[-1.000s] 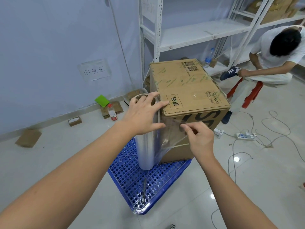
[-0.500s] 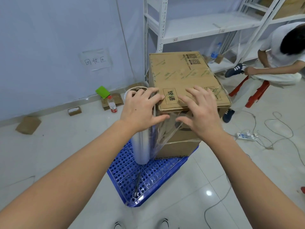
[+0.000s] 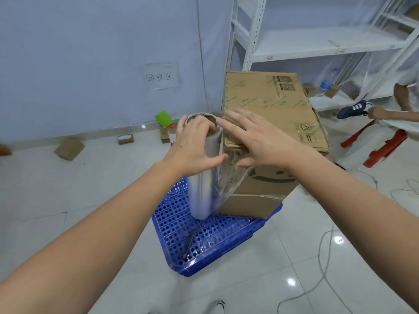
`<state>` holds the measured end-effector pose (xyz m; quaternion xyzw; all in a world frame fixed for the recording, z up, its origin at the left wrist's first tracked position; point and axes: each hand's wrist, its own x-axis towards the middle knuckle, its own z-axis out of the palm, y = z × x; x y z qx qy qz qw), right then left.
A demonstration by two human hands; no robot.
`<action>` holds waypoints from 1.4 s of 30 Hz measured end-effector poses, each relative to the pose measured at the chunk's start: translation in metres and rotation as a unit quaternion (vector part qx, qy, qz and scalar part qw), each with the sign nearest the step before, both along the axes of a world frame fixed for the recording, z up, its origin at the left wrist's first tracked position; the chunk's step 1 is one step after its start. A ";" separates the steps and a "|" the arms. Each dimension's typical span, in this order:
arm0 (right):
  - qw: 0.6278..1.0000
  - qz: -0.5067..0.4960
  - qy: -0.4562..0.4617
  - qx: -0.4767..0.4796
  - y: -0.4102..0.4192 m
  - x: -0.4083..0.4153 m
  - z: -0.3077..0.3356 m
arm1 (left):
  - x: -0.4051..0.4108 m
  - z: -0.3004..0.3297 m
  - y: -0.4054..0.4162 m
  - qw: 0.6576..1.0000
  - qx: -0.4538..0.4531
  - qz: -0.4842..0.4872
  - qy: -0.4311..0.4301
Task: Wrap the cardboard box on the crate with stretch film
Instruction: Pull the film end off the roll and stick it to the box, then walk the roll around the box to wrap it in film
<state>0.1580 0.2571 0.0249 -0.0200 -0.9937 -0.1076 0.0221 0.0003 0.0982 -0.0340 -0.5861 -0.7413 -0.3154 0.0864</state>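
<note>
A brown cardboard box (image 3: pixel 269 103) stands on a blue perforated crate (image 3: pixel 210 236) on the floor. An upright roll of clear stretch film (image 3: pixel 201 196) stands on the crate at the box's near left corner. My left hand (image 3: pixel 195 146) grips the top of the roll, fingers curled over its cardboard core. A sheet of film (image 3: pixel 229 180) runs from the roll onto the box's front face. My right hand (image 3: pixel 256 139) lies flat with fingers spread on the box's top near corner, pressing there.
White metal shelving (image 3: pixel 317 44) stands behind the box. A seated person (image 3: pixel 399 114) on a red stool (image 3: pixel 385 146) is at the right. Cables (image 3: pixel 326 257) trail over the floor on the right. Small cardboard pieces (image 3: pixel 69 148) and a bottle (image 3: pixel 172 134) lie along the wall.
The view has swung left and closer. My right hand went from pinching the film on the box's front to lying flat on its top corner. My left hand stays on the roll.
</note>
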 end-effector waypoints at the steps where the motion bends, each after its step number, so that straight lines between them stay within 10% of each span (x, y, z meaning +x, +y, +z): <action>1: 1.000 0.005 -0.003 -0.028 -0.001 -0.005 -0.001 | 0.001 -0.001 -0.002 1.000 0.019 -0.014 -0.013; 15: 0.998 0.004 -0.057 -0.040 -0.030 -0.031 -0.012 | 0.038 -0.064 -0.045 0.953 0.172 0.152 -0.197; 22: 0.996 0.006 -0.079 -0.040 -0.021 -0.025 -0.008 | 0.086 -0.140 -0.059 0.885 0.060 0.276 -0.371; 26: 0.995 0.050 -0.082 0.004 -0.013 -0.025 -0.002 | 0.105 -0.189 -0.048 0.749 -0.022 0.321 -0.578; 29: 0.994 0.073 -0.064 -0.050 -0.012 -0.024 -0.010 | 0.118 -0.206 -0.021 0.559 -0.006 0.347 -0.753; 37: 0.993 0.102 -0.027 -0.061 -0.009 -0.029 -0.025 | 0.139 -0.227 0.052 0.118 0.365 0.235 -0.893; 42: 0.992 0.108 -0.024 -0.061 -0.009 -0.028 -0.025 | 0.130 -0.225 0.050 0.039 0.403 0.243 -0.881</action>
